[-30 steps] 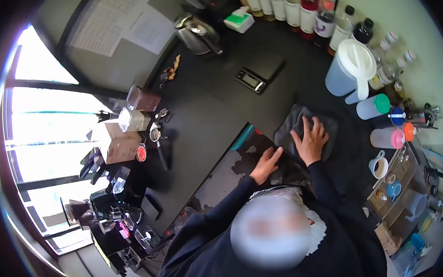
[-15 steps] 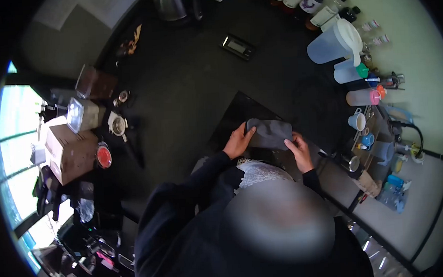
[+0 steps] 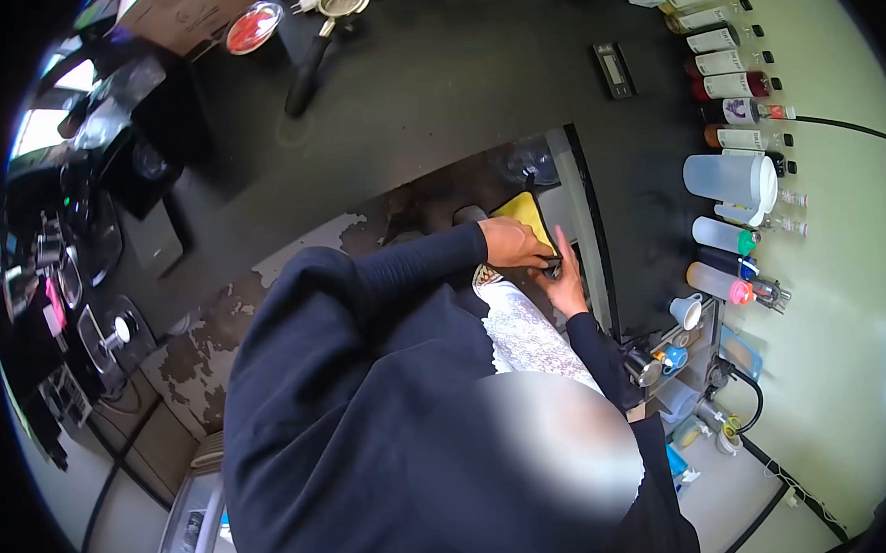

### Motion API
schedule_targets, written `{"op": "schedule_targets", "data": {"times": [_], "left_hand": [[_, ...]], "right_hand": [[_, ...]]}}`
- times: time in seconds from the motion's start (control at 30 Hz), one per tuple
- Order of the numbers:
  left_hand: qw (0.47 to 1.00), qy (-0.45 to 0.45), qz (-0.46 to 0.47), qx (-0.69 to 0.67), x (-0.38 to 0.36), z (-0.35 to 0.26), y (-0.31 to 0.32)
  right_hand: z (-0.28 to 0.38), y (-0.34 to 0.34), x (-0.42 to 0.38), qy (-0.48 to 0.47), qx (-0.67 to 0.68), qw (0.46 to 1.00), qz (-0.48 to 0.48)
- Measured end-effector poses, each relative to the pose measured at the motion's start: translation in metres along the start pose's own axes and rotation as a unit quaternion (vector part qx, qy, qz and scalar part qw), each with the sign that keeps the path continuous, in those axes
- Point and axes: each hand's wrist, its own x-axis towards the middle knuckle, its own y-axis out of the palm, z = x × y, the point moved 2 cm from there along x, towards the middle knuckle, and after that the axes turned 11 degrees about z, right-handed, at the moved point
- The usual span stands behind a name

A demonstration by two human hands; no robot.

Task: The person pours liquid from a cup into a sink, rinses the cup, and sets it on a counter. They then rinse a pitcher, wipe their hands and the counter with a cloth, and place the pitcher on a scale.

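A cloth [image 3: 523, 215] with a yellow face and a dark border hangs in front of my body, beside the counter edge. My left hand [image 3: 514, 243] is closed on its lower part. Close against it, my right hand [image 3: 566, 284] pinches a dark, bunched part of the cloth, with one finger pointing up along its edge. The fingertips of both hands nearly meet, and they partly hide the cloth there.
The black counter [image 3: 452, 66] bears a small scale [image 3: 613, 70], a portafilter [image 3: 340, 4] and a red-topped container [image 3: 253, 28]. Bottles [image 3: 734, 85] and a jug [image 3: 724, 180] line the right wall. A white cup [image 3: 685, 311] stands near the rack.
The view has turned, and the scale now appears farther right. The cloth went from spread grey between both hands to showing its yellow face, and my hands have come together.
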Motion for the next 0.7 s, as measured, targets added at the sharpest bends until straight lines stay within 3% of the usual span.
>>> {"op": "schedule_targets", "data": {"times": [0.1,0.2,0.23,0.3,0.37,0.47,0.5,0.53,0.57,0.63,0.67,0.7], "left_hand": [[1.0,0.004,0.021,0.007,0.01,-0.005,0.007],[0.992,-0.002,-0.108,-0.07,0.006,-0.014,-0.004],[0.994,-0.001,-0.096,-0.057,0.001,-0.023,-0.002],[0.984,-0.028,-0.168,-0.05,-0.011,-0.028,0.002],[0.974,-0.045,-0.219,0.021,-0.02,-0.022,0.013],[0.967,-0.105,-0.21,0.102,-0.009,-0.006,0.014],[0.96,-0.2,-0.177,0.086,-0.008,-0.006,0.018],[0.943,-0.292,-0.141,0.069,-0.005,-0.003,0.02],[0.944,-0.292,-0.133,0.073,0.001,0.002,0.027],[0.929,-0.326,-0.173,-0.01,0.032,0.037,0.035],[0.894,-0.34,-0.18,-0.231,0.042,0.049,0.036],[0.897,-0.341,-0.168,-0.228,0.052,0.068,0.044]], "right_hand": [[-0.01,0.001,0.003,-0.055,0.039,0.997,0.043],[-0.022,0.006,-0.021,-0.063,-0.043,0.996,-0.045],[-0.023,0.006,-0.041,-0.014,-0.009,0.999,-0.042],[-0.027,0.013,-0.076,0.092,0.062,0.993,-0.029],[-0.044,0.02,-0.09,0.061,0.103,0.991,-0.056],[-0.078,0.018,-0.077,0.084,-0.015,0.992,-0.097],[-0.075,0.012,-0.072,0.08,-0.012,0.992,-0.1],[-0.078,0.01,-0.066,0.19,0.15,0.969,-0.044],[-0.075,0.013,-0.066,0.297,0.308,0.903,0.017],[-0.083,0.018,-0.043,0.296,0.375,0.878,-0.011],[-0.092,0.029,-0.031,0.241,0.488,0.836,-0.068],[-0.095,0.034,-0.021,0.183,0.59,0.777,-0.124]]}}
